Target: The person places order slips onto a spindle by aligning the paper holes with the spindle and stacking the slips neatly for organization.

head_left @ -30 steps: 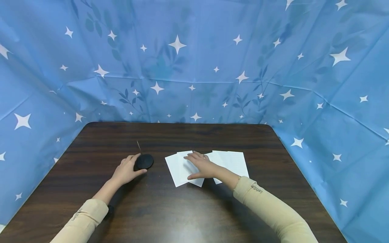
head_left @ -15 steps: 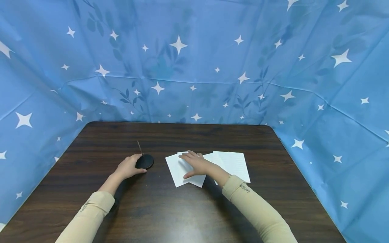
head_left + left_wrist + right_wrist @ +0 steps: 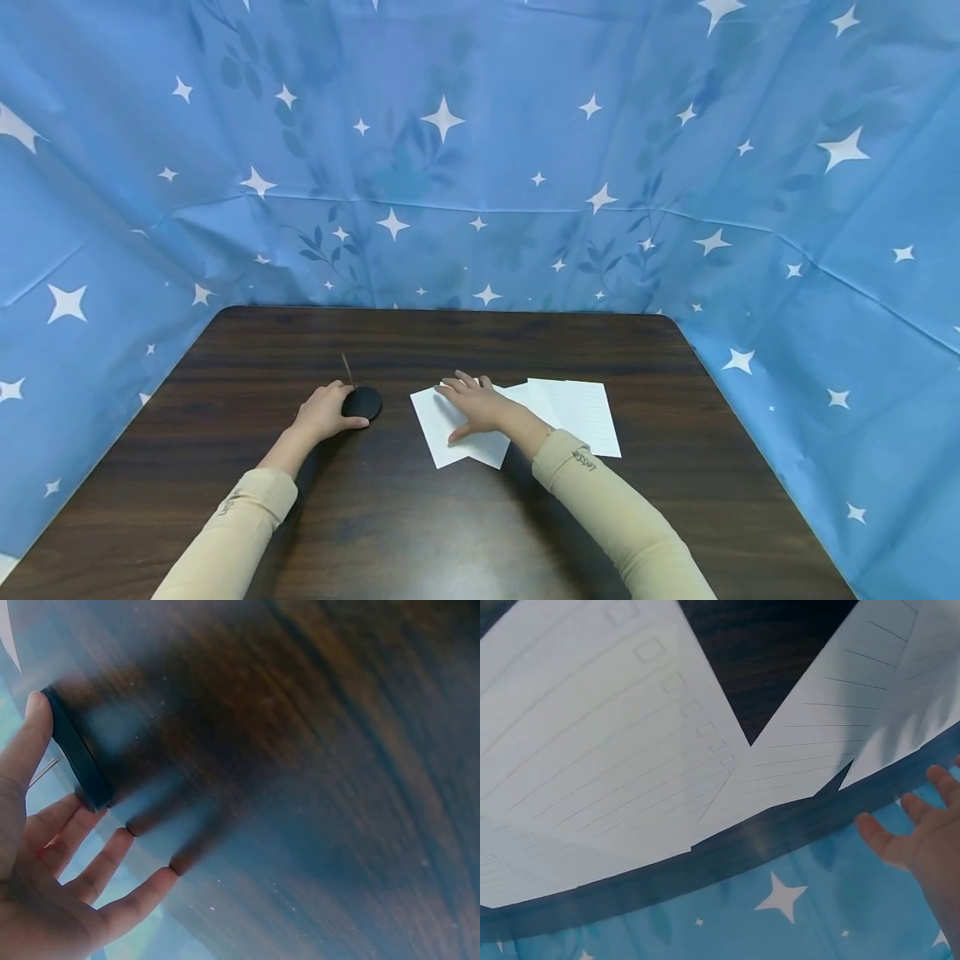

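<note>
On the left of the table, my left hand (image 3: 322,415) holds the round black base (image 3: 363,404) of a bill spike by its edge, thumb on one side and fingertips on the other. Its thin metal rod (image 3: 347,369) stands up from the base; the left wrist view shows the base (image 3: 81,761) between thumb and fingers. My right hand (image 3: 480,407) is spread over overlapping white lined sheets (image 3: 442,433) in the middle, fingers apart, with nothing gripped. The right wrist view shows ruled lines and a row of small boxes on the paper (image 3: 615,735).
More white sheets (image 3: 596,417) lie to the right, partly behind the right wrist. The dark wood-grain table (image 3: 442,542) extends around the papers. A blue star-print curtain (image 3: 480,150) hangs behind and at both sides.
My right hand has slid leftward over the left sheets. The left hand has settled a little closer round the spike's base, which stays in place. The head view has shifted slightly.
</note>
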Demonstrator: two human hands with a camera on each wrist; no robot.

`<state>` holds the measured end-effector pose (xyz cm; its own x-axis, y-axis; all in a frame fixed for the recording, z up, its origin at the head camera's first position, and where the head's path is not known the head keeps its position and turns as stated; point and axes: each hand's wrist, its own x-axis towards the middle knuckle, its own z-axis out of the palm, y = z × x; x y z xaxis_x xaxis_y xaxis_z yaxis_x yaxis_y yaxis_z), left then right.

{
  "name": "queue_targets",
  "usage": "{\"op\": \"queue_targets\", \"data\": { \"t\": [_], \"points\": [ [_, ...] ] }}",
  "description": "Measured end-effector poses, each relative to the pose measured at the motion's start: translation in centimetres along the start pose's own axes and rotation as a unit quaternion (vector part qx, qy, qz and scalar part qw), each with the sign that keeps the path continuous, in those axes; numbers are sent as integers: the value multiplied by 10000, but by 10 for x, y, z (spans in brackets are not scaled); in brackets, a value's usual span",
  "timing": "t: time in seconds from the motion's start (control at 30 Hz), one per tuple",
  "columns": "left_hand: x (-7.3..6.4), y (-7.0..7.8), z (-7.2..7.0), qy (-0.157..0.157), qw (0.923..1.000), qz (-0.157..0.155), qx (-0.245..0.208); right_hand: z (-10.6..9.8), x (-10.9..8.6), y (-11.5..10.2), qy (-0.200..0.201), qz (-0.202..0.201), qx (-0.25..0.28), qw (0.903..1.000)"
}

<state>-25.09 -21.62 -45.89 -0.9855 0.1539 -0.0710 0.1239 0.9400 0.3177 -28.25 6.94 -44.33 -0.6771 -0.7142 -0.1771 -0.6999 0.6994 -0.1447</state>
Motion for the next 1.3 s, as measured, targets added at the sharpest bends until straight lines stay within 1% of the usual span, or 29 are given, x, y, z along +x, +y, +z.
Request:
{"op": "queue_targets", "data": {
  "t": [0.17,0.37,0.53,0.67,0.83,1.0,1.13,1.3],
  "points": [
    [2,1,1,49,9999,-107,-68,1,5,-1,-405,380,79,9984],
    [2,-1,1,24,9996,-251,-82,2,10,-3,-601,613,247,9960],
    [1,-1,0,-12,9996,-238,-155,3,14,-6,-825,783,28,9935],
    [0,-1,-1,-20,9996,-216,-182,3,15,-8,-806,871,-58,9929],
    [1,-1,-2,-8,9997,-172,-151,2,14,-8,-744,947,111,9927],
    [1,-2,0,9,9997,-152,-196,4,13,-8,-665,950,206,9930],
    [0,0,-1,-40,9995,-173,-269,8,11,-7,-597,939,337,9932],
    [0,0,-1,-40,9995,-145,-289,8,8,-9,-459,853,358,9947]
  ]
}}
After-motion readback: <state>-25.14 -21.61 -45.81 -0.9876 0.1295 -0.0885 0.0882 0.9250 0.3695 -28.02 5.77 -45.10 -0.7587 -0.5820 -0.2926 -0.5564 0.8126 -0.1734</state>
